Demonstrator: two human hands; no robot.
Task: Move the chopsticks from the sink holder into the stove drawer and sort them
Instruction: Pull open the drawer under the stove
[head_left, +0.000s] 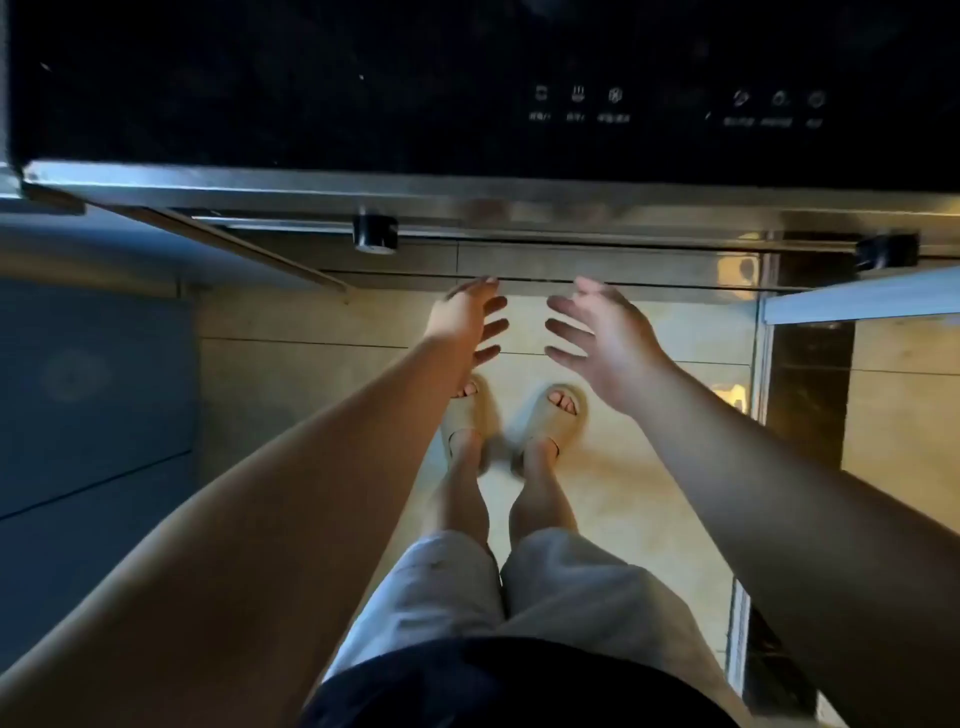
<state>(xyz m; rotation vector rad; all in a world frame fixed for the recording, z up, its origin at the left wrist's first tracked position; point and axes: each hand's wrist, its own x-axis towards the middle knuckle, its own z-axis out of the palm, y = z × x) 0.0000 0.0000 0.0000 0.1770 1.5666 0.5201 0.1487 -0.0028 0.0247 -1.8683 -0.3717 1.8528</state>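
Left hand (467, 318): fingers spread, holding nothing, reaching forward.
Stove drawer (540, 270): steel front under the black cooktop (311, 78), just beyond both sets of fingertips; whether they touch it, I cannot tell.
Right hand (605, 335): fingers spread, holding nothing.
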